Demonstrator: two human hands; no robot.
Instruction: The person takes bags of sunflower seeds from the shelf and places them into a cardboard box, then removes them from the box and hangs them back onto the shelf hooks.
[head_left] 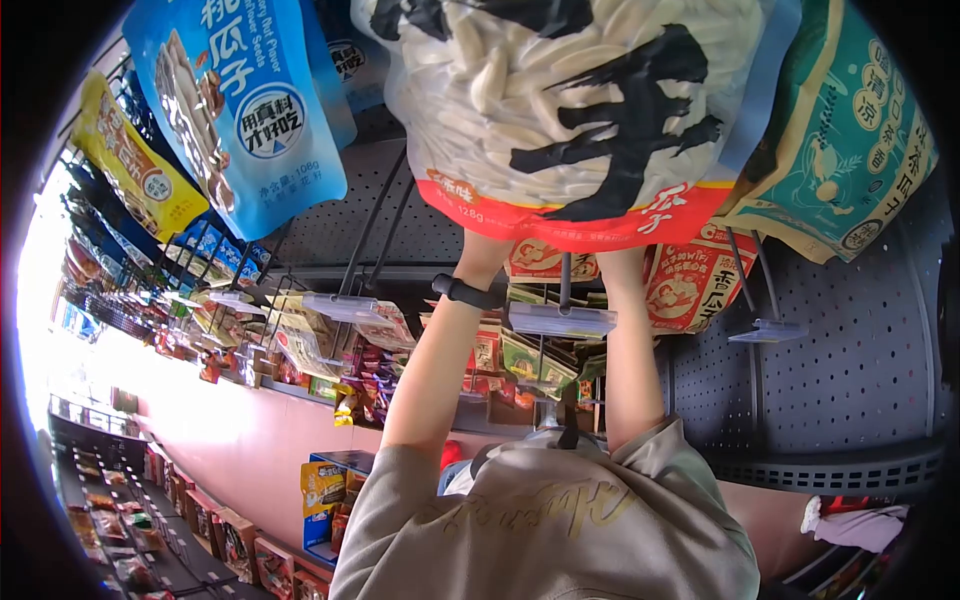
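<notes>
A large clear bag of pale sunflower seeds [590, 110], with black brush lettering and a red lower band, fills the upper middle, close to the camera. Both my arms reach up behind its lower edge. Only the wrist end of my left hand [485, 247] shows, above a black wristband [467, 292]. Of my right hand [621, 258], likewise, just the wrist end is visible. The bag hides all my fingers, so their grip cannot be seen. Red seed packets [697, 280] hang beside my right wrist.
Blue seed bags [245, 130] and a yellow bag [140, 165] hang at left, a teal bag [850, 140] at right. Metal hooks with clear label holders [562, 320] jut from the dark perforated rack [840, 330]. A blue display box [335, 500] stands low at left.
</notes>
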